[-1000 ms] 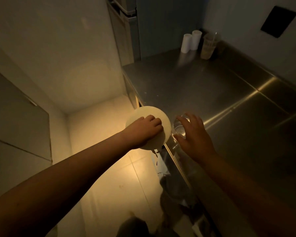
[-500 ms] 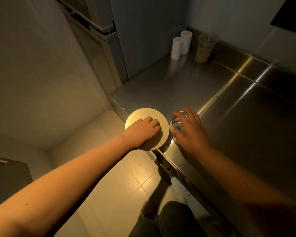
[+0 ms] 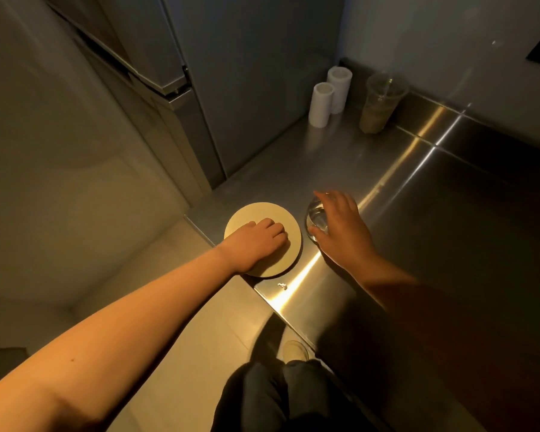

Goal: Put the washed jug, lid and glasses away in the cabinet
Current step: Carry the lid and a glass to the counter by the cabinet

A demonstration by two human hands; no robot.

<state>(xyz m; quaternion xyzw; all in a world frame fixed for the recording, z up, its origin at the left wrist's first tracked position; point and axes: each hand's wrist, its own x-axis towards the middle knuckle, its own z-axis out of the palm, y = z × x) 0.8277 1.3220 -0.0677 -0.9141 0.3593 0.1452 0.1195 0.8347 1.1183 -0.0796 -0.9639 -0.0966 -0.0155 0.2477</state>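
A round pale lid (image 3: pixel 270 215) lies flat at the near left corner of the steel counter (image 3: pixel 387 198), partly overhanging the edge. My left hand (image 3: pixel 258 241) rests on top of it with the fingers curled. Right of the lid stands a clear glass (image 3: pixel 317 216). My right hand (image 3: pixel 340 226) is over the glass, with spread fingers around its rim and thumb at its near side. The jug and other glasses are not in view.
A tall grey fridge (image 3: pixel 231 88) stands at the counter's far left end. Two white rolls (image 3: pixel 328 95) and a plastic cup of brownish drink (image 3: pixel 379 104) stand in the back corner. My legs and a shoe (image 3: pixel 295 350) are below, on the tiled floor.
The lid and the glass have come down onto the counter corner. My view has tilted downward, and both hands stay on their objects.
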